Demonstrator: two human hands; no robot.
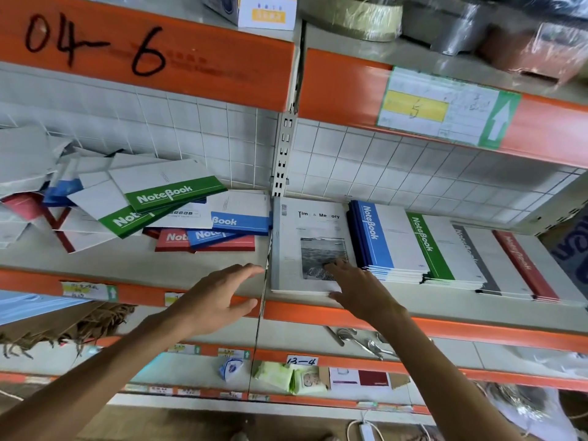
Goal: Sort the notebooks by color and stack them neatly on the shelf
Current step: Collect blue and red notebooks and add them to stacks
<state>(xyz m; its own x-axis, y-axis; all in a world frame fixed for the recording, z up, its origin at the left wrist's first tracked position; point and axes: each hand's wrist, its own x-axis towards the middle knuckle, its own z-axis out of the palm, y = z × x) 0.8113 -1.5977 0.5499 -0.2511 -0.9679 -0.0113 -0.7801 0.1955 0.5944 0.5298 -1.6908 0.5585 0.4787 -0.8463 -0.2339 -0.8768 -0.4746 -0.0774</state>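
Observation:
On the right half of the shelf lie sorted stacks: a pale grey "Time & Memory" notebook, then a blue stack, a green stack, a grey stack and a red stack. My right hand rests on the pale grey notebook's front part, fingers on its cover and thumb at its front edge. A loose jumble of green, blue and red notebooks covers the left half. My left hand hovers with straight fingers over the shelf edge, holding nothing.
A slotted metal upright divides the two shelf halves. Wire grid backs the shelf. An orange beam marked "04-6" hangs above. Lower shelves hold spoons, green packets and brown paper bags.

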